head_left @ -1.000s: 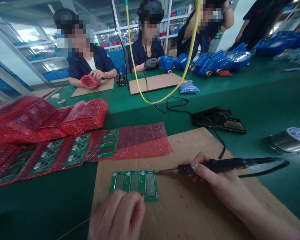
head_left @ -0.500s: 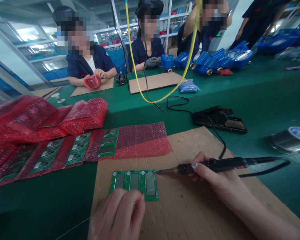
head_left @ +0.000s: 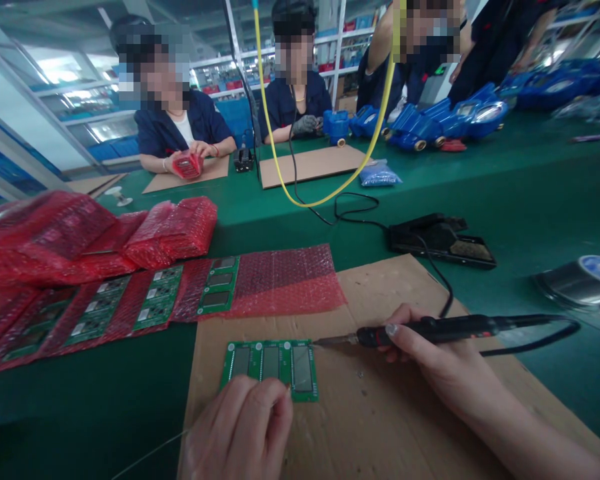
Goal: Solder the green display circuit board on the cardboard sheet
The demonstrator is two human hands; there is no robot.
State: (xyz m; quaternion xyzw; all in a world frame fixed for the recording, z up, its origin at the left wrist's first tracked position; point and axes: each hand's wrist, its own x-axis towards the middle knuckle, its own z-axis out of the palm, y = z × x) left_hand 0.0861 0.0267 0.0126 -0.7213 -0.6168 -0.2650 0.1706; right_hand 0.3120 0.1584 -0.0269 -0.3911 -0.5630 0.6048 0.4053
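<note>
A green circuit board panel [head_left: 271,361] with three display windows lies on a brown cardboard sheet [head_left: 380,413] in front of me. My right hand [head_left: 430,363] grips a black soldering iron [head_left: 450,328]; its metal tip points left and sits at the panel's upper right corner. My left hand [head_left: 240,430] rests at the panel's near edge, fingers pinched on a thin solder wire [head_left: 150,453] that trails off to the lower left.
Red bubble-wrap sheets [head_left: 285,280] with more green boards [head_left: 215,287] lie to the left, wrapped bundles [head_left: 170,230] behind. A black iron stand [head_left: 440,240] and a solder spool [head_left: 580,280] sit right. Other people work across the green table [head_left: 530,193]; a yellow hose [head_left: 330,193] hangs down.
Both my hands and the soldering iron stay nearly still. The person across on the left has turned the red wrapped item in their hands.
</note>
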